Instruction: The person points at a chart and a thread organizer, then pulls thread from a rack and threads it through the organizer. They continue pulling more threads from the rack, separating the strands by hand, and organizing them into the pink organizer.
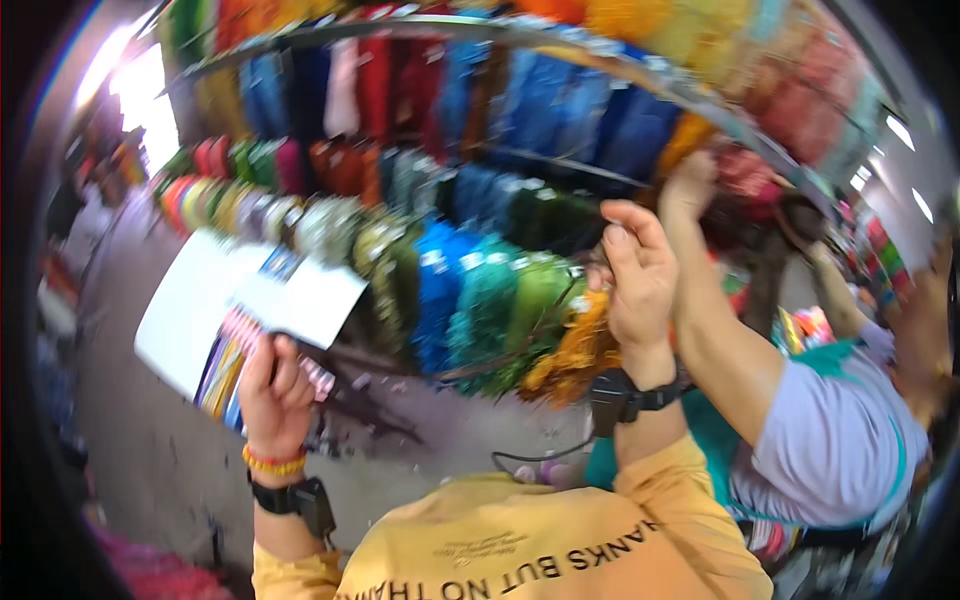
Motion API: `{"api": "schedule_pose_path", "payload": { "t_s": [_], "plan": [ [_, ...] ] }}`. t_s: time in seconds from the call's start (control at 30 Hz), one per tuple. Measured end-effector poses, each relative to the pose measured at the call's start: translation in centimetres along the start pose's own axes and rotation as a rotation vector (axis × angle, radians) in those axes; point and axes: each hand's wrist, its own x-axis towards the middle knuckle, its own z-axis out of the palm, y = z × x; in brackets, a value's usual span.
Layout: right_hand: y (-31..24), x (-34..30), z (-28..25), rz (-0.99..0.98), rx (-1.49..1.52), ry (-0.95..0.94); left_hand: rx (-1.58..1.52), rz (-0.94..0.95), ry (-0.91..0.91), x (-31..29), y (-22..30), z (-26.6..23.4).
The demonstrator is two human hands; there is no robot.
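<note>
My left hand (275,395) is closed on the edge of an opened colour sample card (185,310). Its white panels spread outward, and a band of coloured strips (222,372) runs beside my fingers. At right, my right hand (637,275) is raised in front of a rack of yarn, its thumb and fingers drawn together in a pinch. Whatever may be between those fingertips is too blurred to make out. Just below that hand hang orange skeins (578,350), with green skeins (540,300) and teal skeins (485,310) to their left.
Another person's forearm (725,320) reaches up to the rack, close beside my right arm; that person wears a lavender sleeve (835,430). Curved metal rails (400,28) carry many coloured skeins above. Grey floor (450,430) lies below, with a dark cable (520,459).
</note>
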Motion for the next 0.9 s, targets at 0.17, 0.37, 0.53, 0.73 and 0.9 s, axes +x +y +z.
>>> {"api": "schedule_pose_path", "payload": {
  "t_s": [0.17,0.37,0.53,0.73,0.9],
  "plan": [
    [2.2,-1.7,-0.2,0.113,0.019,0.021,-0.015,0.156,-0.071,-1.7,1.5,-1.7],
    [-0.6,-1.6,2.9,0.025,0.262,-0.158,0.347,-0.131,0.091,-0.7,-5.2,-0.1],
    [-0.2,-2.3,5.3,0.058,0.282,-0.298,0.622,-0.291,-0.243,0.6,-10.7,2.5],
    [0.1,-2.2,5.4,0.086,0.282,-0.282,0.557,-0.286,-0.454,1.0,-14.0,3.3],
    [0.5,-2.2,5.0,0.083,0.225,-0.081,0.570,-0.360,-0.433,1.1,-14.3,3.0]
  ]
}}
